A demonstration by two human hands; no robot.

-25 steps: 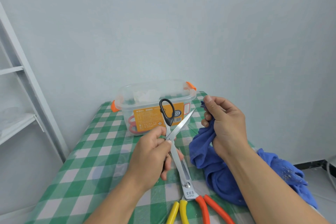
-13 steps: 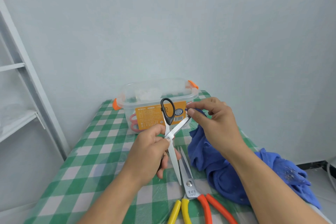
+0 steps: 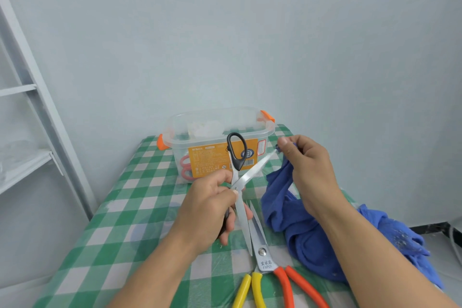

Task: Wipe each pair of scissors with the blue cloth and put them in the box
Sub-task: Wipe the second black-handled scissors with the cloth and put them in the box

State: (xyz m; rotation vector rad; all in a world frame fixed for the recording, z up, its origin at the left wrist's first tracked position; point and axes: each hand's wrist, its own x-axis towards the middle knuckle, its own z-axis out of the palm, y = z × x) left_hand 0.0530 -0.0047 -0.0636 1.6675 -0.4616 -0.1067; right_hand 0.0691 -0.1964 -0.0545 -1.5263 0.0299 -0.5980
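1. While the left hand (image 3: 210, 210) grips the black-handled scissors (image 3: 246, 175) above the table, with its fingers curled round the lower handle, the other black loop stands up in front of the box (image 3: 178, 137).
2. These scissors are spread wide: one blade slants up toward the right hand (image 3: 310, 170), and the other points down toward the tabletop.
3. That right hand pinches a corner of the blue cloth (image 3: 300, 232) between thumb and curled fingers, just beside the tip of the raised blade. Whether cloth and tip touch cannot be told.
4. From the pinch, the cloth hangs down and lies bunched along the right side of the table, partly under the right forearm.
5. At the far end of the green checked tablecloth (image 3: 125, 207) sits the clear box, with orange latches and an orange label. Pink-handled scissors (image 3: 185, 169) show through its wall.
6. Near the person, orange-handled scissors (image 3: 262, 255) lie flat with their blades pointing toward the box, and yellow handles (image 3: 257, 290) lie just beside them.
7. To the left of the table stands a white shelf frame (image 3: 37, 97).
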